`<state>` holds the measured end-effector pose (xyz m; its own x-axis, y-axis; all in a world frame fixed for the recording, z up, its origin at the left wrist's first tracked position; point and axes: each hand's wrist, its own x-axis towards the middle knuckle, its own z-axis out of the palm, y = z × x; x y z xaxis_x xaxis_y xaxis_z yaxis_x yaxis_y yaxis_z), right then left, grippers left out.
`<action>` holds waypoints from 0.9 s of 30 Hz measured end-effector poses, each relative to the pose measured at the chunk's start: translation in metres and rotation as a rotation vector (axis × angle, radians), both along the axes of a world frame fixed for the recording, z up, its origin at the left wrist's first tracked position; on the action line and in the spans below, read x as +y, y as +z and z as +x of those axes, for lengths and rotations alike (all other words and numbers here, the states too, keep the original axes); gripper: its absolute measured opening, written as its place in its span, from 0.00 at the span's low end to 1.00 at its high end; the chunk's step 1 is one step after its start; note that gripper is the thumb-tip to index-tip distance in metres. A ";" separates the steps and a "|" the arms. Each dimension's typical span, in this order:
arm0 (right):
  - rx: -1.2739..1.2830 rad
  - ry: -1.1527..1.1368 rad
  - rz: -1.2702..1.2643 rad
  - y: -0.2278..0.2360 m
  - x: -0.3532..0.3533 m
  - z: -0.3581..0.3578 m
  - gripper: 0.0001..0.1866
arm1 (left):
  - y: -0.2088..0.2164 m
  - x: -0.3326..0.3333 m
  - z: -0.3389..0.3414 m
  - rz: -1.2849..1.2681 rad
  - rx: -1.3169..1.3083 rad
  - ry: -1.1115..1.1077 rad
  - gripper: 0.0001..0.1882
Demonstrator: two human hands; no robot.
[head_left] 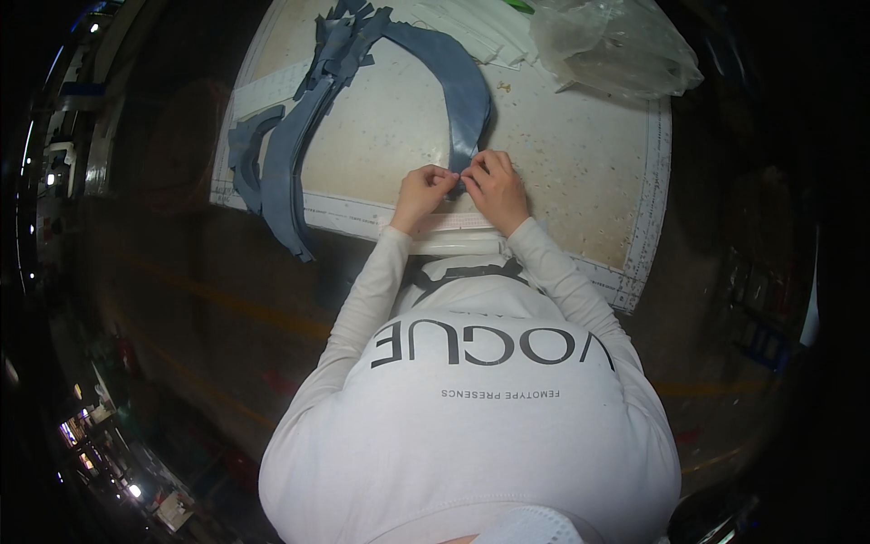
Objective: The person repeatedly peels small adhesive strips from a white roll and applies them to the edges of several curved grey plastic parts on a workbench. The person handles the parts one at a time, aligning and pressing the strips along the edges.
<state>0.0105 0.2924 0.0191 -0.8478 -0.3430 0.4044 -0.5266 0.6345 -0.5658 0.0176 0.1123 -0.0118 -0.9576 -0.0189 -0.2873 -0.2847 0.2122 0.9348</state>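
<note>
Fingertips (455,176) of both hands close together here, right at the near end of a long, curved, blue-grey strip of smooth, flexible sheet material (467,95)! The left hand (423,195) pinches thumb against forefinger at that end, and the right hand (497,189) pinches just beside it, other fingers curled; exactly which layer each one grips, I cannot tell. From there the strip sweeps up and arches left, toward a bunched tangle of ragged blue-grey ends (343,41). Down from that tangle runs a layered bundle of long blue-grey strips (288,163), its tips hanging over the table's near edge, a small curved blue-grey piece (243,150) alongside. Beneath it all, a pale, speckled tabletop (562,154) with ruled borders; far right, a crumpled translucent plastic bag (616,50) beside flat white sheets (476,32).
</note>
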 end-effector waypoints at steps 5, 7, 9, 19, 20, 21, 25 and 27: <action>0.228 -0.026 0.149 -0.007 -0.004 0.000 0.07 | 0.006 0.005 -0.002 -0.045 -0.035 0.006 0.10; 0.263 -0.059 0.135 -0.008 -0.006 0.001 0.05 | 0.013 0.007 -0.003 -0.122 -0.034 -0.007 0.08; 0.250 -0.106 0.090 -0.006 -0.006 0.002 0.04 | 0.021 0.008 -0.002 -0.249 -0.008 -0.028 0.08; 0.032 -0.007 -0.057 0.003 0.005 -0.003 0.06 | 0.023 0.007 -0.003 -0.118 0.354 0.030 0.06; 0.048 0.010 -0.010 0.002 0.004 -0.002 0.06 | 0.020 0.007 -0.003 -0.084 0.265 0.010 0.06; 0.072 0.014 0.007 0.000 0.003 -0.003 0.06 | 0.016 0.007 -0.003 -0.056 0.177 -0.009 0.06; 0.183 0.031 0.096 -0.005 -0.001 -0.003 0.06 | 0.007 0.005 -0.002 0.038 0.115 -0.001 0.07; 0.236 0.013 0.141 -0.005 -0.003 -0.002 0.06 | 0.005 0.005 -0.002 0.021 0.122 -0.001 0.07</action>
<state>0.0083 0.2894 0.0141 -0.7312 -0.4203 0.5373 -0.6418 0.6908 -0.3330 0.0154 0.1172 -0.0063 -0.9855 -0.0134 -0.1692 -0.1686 0.1926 0.9667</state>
